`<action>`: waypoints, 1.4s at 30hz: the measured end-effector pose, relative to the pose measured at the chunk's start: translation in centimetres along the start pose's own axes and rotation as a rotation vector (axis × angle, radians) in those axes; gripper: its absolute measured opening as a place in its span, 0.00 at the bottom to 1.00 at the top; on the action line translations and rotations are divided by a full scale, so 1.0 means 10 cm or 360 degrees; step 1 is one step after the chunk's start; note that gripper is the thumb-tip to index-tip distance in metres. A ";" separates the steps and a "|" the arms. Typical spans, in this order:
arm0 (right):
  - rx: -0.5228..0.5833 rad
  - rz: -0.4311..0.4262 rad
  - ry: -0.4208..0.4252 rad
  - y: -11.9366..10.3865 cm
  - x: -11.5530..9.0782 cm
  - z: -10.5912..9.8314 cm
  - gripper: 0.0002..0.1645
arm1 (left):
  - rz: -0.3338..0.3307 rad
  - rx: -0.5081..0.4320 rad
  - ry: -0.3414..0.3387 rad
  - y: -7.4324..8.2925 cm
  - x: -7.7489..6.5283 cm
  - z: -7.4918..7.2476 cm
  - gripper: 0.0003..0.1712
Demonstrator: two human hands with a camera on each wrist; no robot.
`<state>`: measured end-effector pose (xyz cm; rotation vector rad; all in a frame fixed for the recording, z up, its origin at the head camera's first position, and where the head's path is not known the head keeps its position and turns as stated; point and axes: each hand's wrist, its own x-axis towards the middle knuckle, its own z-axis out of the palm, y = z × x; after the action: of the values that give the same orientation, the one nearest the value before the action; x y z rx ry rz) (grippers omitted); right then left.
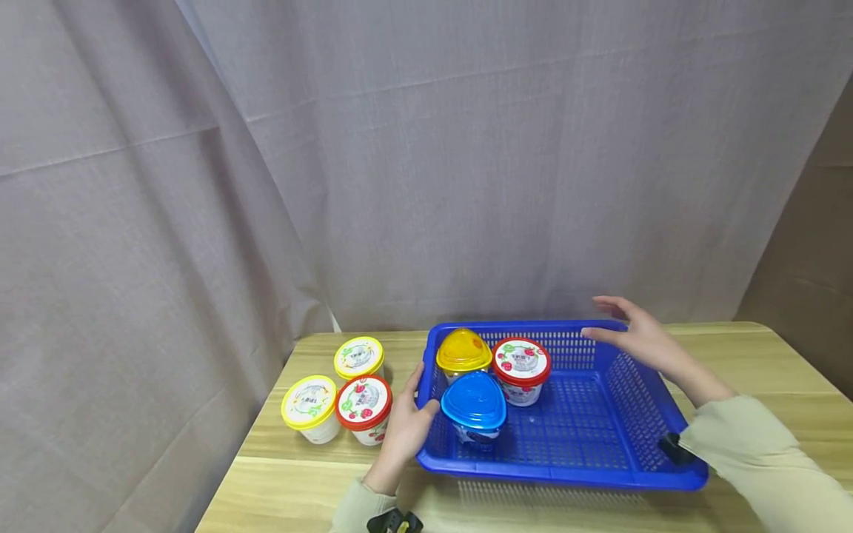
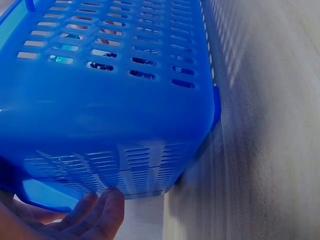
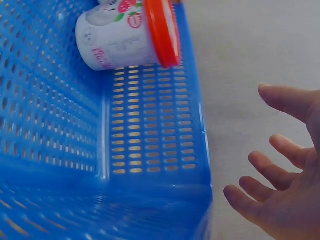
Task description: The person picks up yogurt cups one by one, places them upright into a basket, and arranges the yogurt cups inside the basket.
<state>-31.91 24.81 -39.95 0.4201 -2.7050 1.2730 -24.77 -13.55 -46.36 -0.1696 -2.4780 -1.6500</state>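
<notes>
A blue plastic basket [image 1: 566,474] with slotted walls stands on the table. My left hand [image 1: 404,426] holds its left rim, thumb over the edge and fingers along the outside wall. In the left wrist view the fingers [image 2: 107,210] lie by the slotted wall, while the thumb is hidden. Above the back right corner, my right hand [image 1: 636,337] hovers with spread fingers and nothing in them. Inside the basket, toward its left, sit a yellow-lidded cup [image 1: 464,352], a blue-lidded cup [image 1: 474,403] and a red-lidded tub [image 1: 522,366] with a strawberry print.
Left of the basket stand two yellow-lidded tubs [image 1: 309,403] and one red-lidded tub [image 1: 364,406], close to my left hand. Wooden table [image 1: 280,488] shows around the basket. A grey curtain [image 1: 453,185] hangs behind the table's back edge.
</notes>
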 end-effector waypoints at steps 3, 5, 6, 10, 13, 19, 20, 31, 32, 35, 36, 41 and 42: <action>0.0000 0.0017 0.0013 0.00 -0.01 -0.07 0.46 | 0.0013 -0.0015 -0.0004 -0.01 0.00 0.01 0.41; -0.0005 0.0038 0.0015 0.01 -0.02 -0.11 0.47 | 0.0014 -0.0016 -0.0003 -0.01 0.00 0.01 0.41; -0.0012 0.0048 0.0010 0.01 -0.03 -0.13 0.47 | 0.0011 -0.0017 -0.0002 -0.01 0.00 0.01 0.41; -0.0023 0.0075 -0.0015 0.07 -0.06 -0.23 0.48 | 0.0019 -0.0029 0.0004 0.00 -0.01 0.01 0.42; -0.0045 0.0110 -0.0043 0.11 -0.10 -0.30 0.50 | 0.0010 -0.0025 0.0005 0.00 -0.01 0.01 0.41; -0.0050 0.0113 -0.0102 0.21 -0.17 -0.36 0.49 | -0.0006 -0.0021 0.0007 0.01 -0.02 -0.02 0.41; -0.0051 0.0112 -0.0110 0.22 -0.18 -0.36 0.49 | -0.0007 -0.0023 0.0008 0.01 -0.02 -0.02 0.41; -0.0044 0.0166 -0.0123 0.35 -0.31 -0.24 0.54 | -0.0013 -0.0064 -0.0002 0.03 -0.03 -0.02 0.41; -0.0034 0.0163 -0.0119 0.36 -0.32 -0.22 0.54 | -0.0015 -0.0077 -0.0005 0.03 -0.03 -0.02 0.41; -0.0003 0.0167 -0.0106 0.39 -0.34 -0.17 0.54 | -0.0016 -0.0096 -0.0007 0.03 -0.03 -0.01 0.41; 0.0008 0.0170 -0.0098 0.40 -0.35 -0.15 0.54 | -0.0016 -0.0095 -0.0007 0.03 -0.03 -0.01 0.41; 0.0004 0.0224 -0.0011 0.43 -0.39 -0.05 0.54 | -0.0004 -0.0065 0.0001 0.02 -0.02 0.00 0.41; -0.0003 0.0237 0.0007 0.44 -0.40 -0.04 0.54 | -0.0003 -0.0057 0.0003 0.01 -0.02 0.00 0.41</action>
<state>-29.36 28.57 -43.83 0.2192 -2.7789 1.3048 -24.58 -13.47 -46.29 -0.1704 -2.4490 -1.6955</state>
